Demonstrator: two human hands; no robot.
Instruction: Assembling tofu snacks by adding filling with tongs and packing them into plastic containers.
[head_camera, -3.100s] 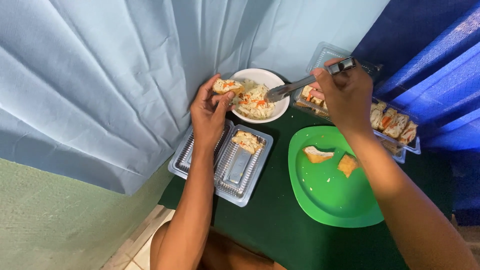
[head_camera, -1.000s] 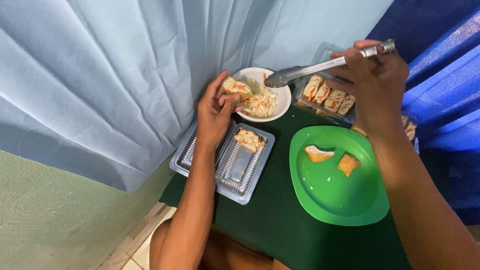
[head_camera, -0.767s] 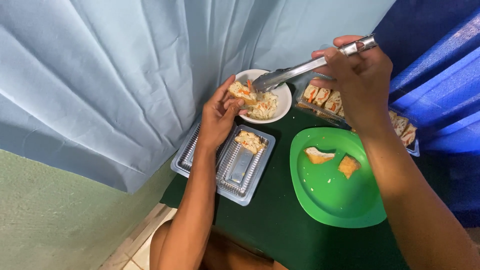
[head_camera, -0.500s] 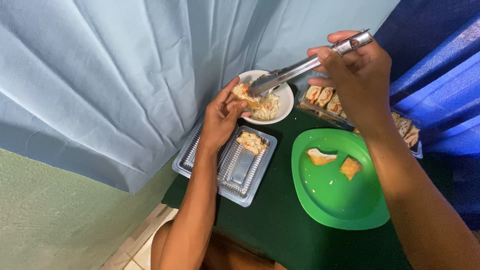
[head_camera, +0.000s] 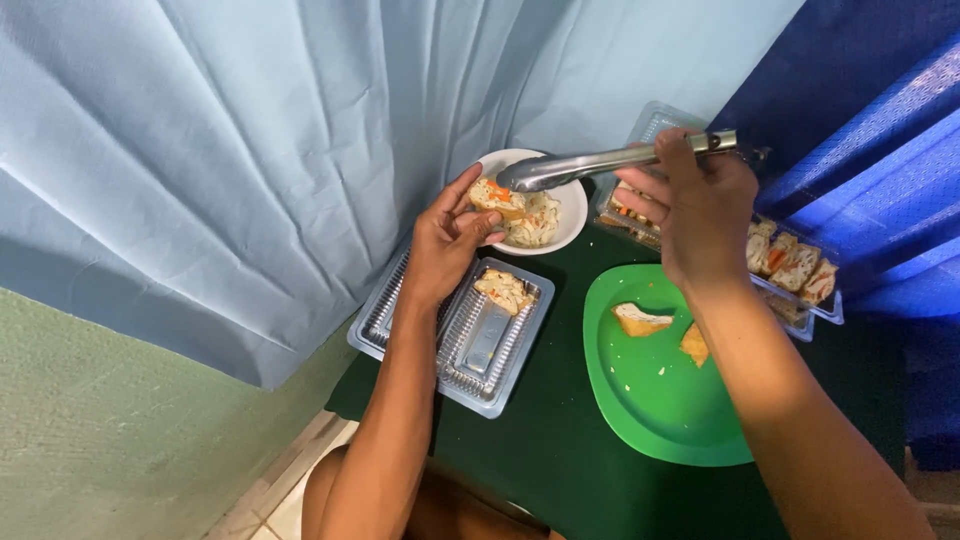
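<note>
My left hand (head_camera: 447, 240) holds a piece of filled sandwich roll (head_camera: 496, 197) at the near rim of a small white bowl (head_camera: 572, 199) of shredded food. My right hand (head_camera: 695, 212) grips metal tongs (head_camera: 600, 164), whose shut tips hover over the bowl just above the roll. A clear plastic tray (head_camera: 455, 328) with one food piece (head_camera: 505, 290) lies below my left hand. A green plate (head_camera: 645, 400) with two pale food pieces (head_camera: 642, 319) sits under my right wrist.
A clear container of sliced rolls (head_camera: 795, 268) stands at the back right, partly hidden by my right hand. Everything rests on a dark green tabletop (head_camera: 540, 460). Light blue cloth (head_camera: 250, 150) hangs at left, dark blue cloth (head_camera: 860, 130) at right.
The tongs swung from the container of rolls to above the white bowl. My left hand lifted a roll piece at the bowl's rim.
</note>
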